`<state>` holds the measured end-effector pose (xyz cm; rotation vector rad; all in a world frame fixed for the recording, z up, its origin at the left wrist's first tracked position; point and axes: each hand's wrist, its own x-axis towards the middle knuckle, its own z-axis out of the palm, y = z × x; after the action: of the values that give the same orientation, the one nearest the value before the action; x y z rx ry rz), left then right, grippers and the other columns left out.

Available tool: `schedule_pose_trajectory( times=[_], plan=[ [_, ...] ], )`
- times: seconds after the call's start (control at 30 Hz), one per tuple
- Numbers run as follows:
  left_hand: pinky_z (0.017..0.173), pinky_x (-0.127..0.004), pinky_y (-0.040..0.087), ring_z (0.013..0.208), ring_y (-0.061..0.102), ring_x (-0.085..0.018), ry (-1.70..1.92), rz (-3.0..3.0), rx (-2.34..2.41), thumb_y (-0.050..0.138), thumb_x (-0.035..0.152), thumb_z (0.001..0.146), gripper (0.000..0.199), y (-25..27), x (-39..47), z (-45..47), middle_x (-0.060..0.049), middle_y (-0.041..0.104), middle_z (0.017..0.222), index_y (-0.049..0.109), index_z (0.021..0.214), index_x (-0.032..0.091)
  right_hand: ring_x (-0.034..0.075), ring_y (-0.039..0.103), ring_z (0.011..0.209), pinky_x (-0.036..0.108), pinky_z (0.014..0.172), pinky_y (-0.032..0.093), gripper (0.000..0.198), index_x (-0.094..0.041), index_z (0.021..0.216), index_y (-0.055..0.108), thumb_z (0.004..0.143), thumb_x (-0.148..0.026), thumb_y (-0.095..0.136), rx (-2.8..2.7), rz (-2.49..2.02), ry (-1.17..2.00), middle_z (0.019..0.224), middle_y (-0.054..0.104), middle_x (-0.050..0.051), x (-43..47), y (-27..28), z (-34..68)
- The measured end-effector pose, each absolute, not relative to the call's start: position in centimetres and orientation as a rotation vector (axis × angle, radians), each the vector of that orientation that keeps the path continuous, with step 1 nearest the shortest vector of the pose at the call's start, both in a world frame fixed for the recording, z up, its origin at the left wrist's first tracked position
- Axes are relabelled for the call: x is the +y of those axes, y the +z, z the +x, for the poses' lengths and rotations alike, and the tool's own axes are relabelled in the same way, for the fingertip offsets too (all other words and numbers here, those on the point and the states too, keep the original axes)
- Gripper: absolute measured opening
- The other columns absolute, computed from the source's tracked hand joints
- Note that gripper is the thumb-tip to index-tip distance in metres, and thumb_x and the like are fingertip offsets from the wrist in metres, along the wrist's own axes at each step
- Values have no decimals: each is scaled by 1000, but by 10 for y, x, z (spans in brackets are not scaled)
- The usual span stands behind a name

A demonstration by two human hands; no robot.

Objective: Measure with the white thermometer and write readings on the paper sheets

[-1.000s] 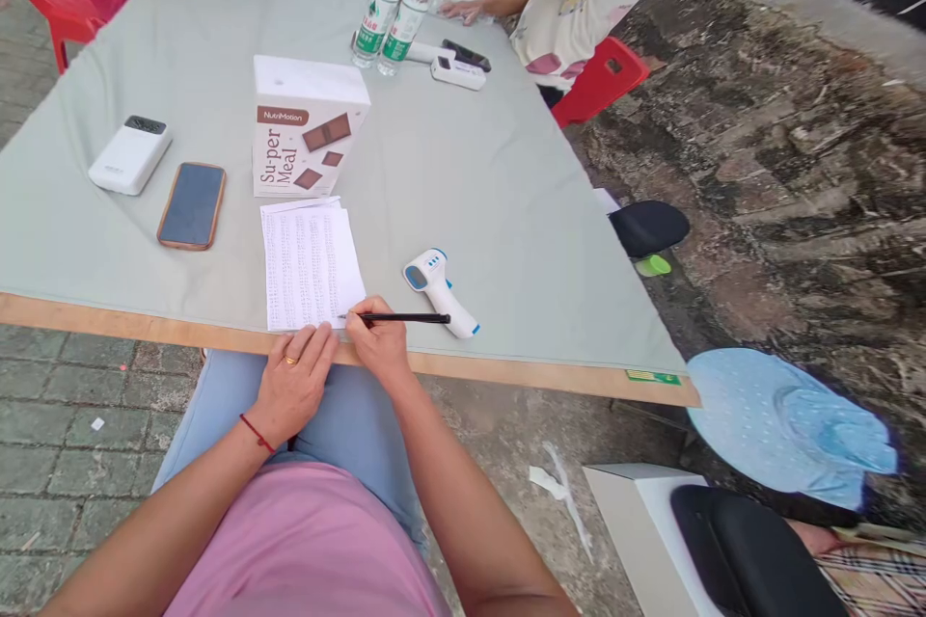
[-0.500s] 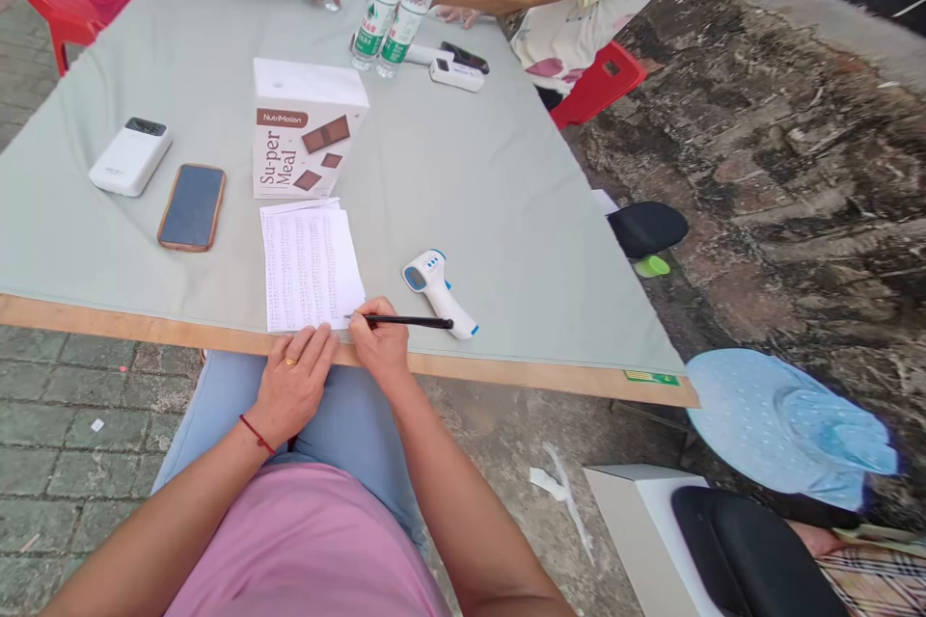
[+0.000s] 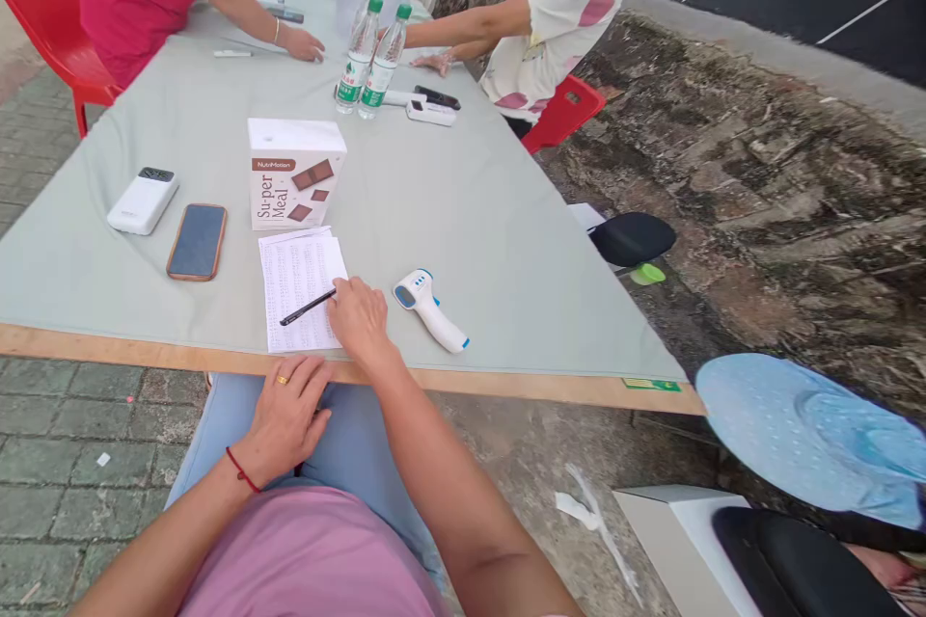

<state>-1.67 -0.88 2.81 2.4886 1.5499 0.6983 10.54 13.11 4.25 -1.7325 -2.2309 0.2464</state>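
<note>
I am holding a black pen (image 3: pixel 308 308) in my right hand (image 3: pixel 360 318), fingers pinched around its back end. The pen's tip is lying over the sheet of paper (image 3: pixel 298 289) near the front edge of the table (image 3: pixel 470 212). The sheet is full of small printed rows; I cannot tell if any are marked, so I think most of the checking is left. My left hand (image 3: pixel 285 415) is holding nothing, resting flat on my lap just below the table's edge.
</note>
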Motion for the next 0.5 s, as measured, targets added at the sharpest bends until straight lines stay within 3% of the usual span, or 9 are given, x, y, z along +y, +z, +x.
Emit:
schedule_pose_trajectory(
  times=[0.13,0.27,0.4,0.5],
  plan=[
    [94,-40,48,110,56,-22,879,2357,1438,50,20,89,36,51,-15,-36,-12,60,119,50,125,18,24,58,82,38,79,40,35,-16,120,55,87,-20,47,-2151,-1585,298,89,63,9,125,37,110],
    [98,-42,45,114,54,-24,1149,2224,1543,56,26,88,39,73,25,-77,-12,60,118,49,126,20,28,54,104,42,89,39,42,-17,124,52,84,-30,52,-1892,-1653,124,113,56,15,128,32,161],
    [101,-48,41,124,47,-31,1235,1625,1605,74,42,70,76,74,123,-119,-17,45,139,40,134,19,37,47,116,47,89,39,65,-14,128,48,75,-47,64,-1764,-2143,166,125,49,22,138,33,214],
    [107,-50,34,137,31,-37,1258,1160,1549,82,42,59,94,65,194,-133,-23,27,150,35,136,14,34,53,108,41,81,43,54,-14,120,54,80,-51,56,-1889,-2292,366,114,56,19,140,30,230]
  ],
)
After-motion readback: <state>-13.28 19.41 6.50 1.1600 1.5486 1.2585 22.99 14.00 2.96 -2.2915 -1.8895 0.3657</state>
